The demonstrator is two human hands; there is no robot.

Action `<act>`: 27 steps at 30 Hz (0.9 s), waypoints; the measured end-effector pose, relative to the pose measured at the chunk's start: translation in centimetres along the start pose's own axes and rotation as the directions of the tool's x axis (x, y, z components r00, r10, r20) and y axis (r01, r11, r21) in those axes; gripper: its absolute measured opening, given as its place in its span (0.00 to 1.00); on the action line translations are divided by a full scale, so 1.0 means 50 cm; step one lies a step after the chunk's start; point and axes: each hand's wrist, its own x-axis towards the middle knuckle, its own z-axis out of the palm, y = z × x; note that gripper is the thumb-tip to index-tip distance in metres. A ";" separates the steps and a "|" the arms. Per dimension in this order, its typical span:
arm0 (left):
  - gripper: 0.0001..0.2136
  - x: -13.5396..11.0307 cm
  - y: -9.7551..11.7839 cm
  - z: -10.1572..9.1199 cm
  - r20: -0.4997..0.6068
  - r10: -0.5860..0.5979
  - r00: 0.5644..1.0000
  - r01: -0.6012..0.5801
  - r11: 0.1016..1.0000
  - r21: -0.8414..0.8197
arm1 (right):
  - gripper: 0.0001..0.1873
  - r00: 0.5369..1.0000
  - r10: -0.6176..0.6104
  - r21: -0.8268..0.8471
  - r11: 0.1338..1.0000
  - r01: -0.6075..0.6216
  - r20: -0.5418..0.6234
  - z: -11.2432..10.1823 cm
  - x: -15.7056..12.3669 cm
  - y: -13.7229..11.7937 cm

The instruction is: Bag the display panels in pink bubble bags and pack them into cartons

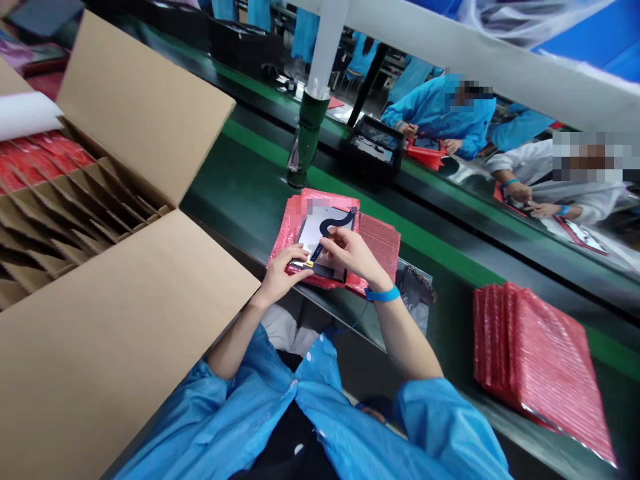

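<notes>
Both forearms reach forward to a tablet (320, 230) lying on a red bubble bag (383, 243) at 12 o'clock. The left hand (280, 273) clasps its near corner, fingers curled together; the right hand (350, 257) presses on top, fingers bunched together on the screen. Stacked red bags (540, 353) lie at 4 o'clock, a carton (145, 113) at 10 o'clock

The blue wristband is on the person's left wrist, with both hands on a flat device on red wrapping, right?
No: the head view shows the blue wristband at the right hand, not the left hand. Both rest on the flat device on red wrapping.
</notes>
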 end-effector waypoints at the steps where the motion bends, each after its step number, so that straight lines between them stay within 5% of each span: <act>1: 0.11 0.000 -0.001 0.000 0.002 0.002 1.000 -0.002 1.000 0.000 | 0.23 1.000 -0.005 -0.001 1.000 0.005 0.025 0.004 0.007 0.003; 12: 0.11 -0.005 -0.015 0.006 -0.008 0.032 0.999 -0.032 0.999 -0.002 | 0.27 0.957 0.064 -0.055 0.997 -0.050 0.285 0.005 -0.005 -0.015; 22: 0.06 0.009 0.007 0.009 -0.019 0.034 0.999 -0.033 0.999 0.026 | 0.25 0.996 0.017 -0.055 0.998 -0.012 0.093 0.019 -0.001 0.014; 27: 0.04 0.012 0.009 0.016 -0.046 0.043 0.998 -0.040 0.998 0.054 | 0.28 0.979 0.076 -0.090 0.994 -0.060 0.191 0.011 -0.007 0.005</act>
